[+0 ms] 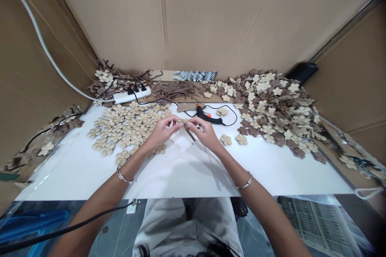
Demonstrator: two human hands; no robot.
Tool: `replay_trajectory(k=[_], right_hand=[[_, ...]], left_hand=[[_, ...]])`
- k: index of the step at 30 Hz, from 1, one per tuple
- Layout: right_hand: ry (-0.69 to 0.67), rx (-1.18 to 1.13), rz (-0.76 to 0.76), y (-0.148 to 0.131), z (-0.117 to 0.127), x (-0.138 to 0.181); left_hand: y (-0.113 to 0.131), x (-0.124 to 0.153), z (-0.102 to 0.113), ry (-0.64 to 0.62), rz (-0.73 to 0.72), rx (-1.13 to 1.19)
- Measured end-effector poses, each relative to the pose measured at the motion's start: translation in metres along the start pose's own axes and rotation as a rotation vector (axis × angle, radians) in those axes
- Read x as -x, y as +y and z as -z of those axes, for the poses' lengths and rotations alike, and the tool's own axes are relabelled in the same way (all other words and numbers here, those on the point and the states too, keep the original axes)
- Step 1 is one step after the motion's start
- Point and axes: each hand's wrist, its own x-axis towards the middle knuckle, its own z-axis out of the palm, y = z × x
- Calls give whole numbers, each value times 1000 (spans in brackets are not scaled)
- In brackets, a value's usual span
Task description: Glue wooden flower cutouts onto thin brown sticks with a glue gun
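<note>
My left hand [164,129] and my right hand [205,133] meet over the middle of the white table. Both pinch a small beige flower [183,121] between thumbs and fingertips. A thin brown strip [189,133] slants down from under the flower, close to my right fingers; how it joins the flower is hidden. Just beyond my right hand lies a black hot glue gun [211,118] with an orange tip and trigger. Loose beige flowers [129,124] spread out beside my left hand. A few single flowers [241,139] lie to the right of my right hand.
A large heap of beige and brown flowers [274,104] covers the right side. Brown stems [175,90] are piled at the back, near a white power strip [132,95] with black plugs. Cardboard walls [199,16] enclose the table [99,176]. The glue gun's cord loops behind my right hand.
</note>
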Motion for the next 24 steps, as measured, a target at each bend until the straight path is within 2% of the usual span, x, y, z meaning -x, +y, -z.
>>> replay_trajectory(k=[5, 11, 18, 24], right_hand=[[-31, -227, -136, 5, 0, -3], [-63, -409, -195, 16, -4, -5], [-149, -655, -364, 21, -11, -4], [-225, -663, -404, 20, -14, -3]], left_hand=[[-7, -4, -1, -6, 151, 245], [-12, -3, -6, 3, 211, 420], [-8, -5, -13, -25, 243, 543], [-9, -5, -15, -98, 258, 611]])
